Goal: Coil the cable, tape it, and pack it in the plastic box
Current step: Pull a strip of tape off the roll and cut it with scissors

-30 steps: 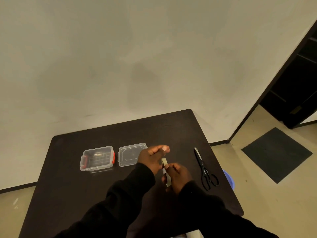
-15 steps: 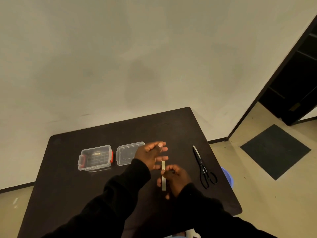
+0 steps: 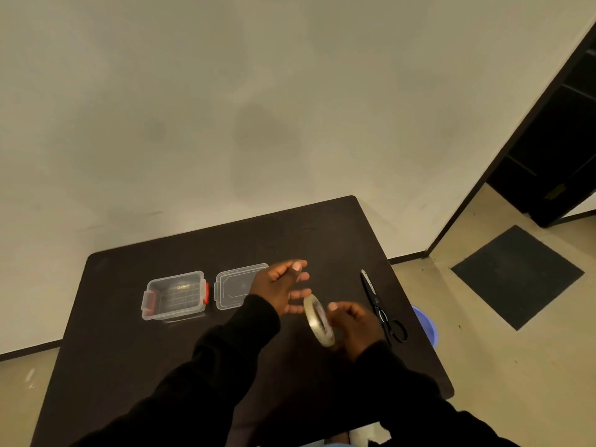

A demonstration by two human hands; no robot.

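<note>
Holding a roll of clear tape (image 3: pixel 318 320) on edge above the dark table (image 3: pixel 106 333), the right hand (image 3: pixel 353 324) has fingers curled round the roll's right side, thumb up near the top rim, so a firm closed hold. The left hand (image 3: pixel 280 290) sits just left of the roll, fingers spread and loose, fingertips close to the rim but holding nothing; can't tell if they touch it. Only one view here, from the head cam. Judging by this, it's the taping step, prob hunting for the tape's free end w/ the left fingers. Odd thing: no cable visible anywhere on the table, so can't say where it is or if it's coiled. Further left of the grip, beyond the left hand, lies the clear lid (image 3: pixel 237 285), then the open plastic box (image 3: pixel 175 295) w/ red latches. Scissors (image 3: pixel 382 309) lie just right of the right hand. Next move likely needs a nail under the tape end, peel off a strip, then scissors to cut.
</note>
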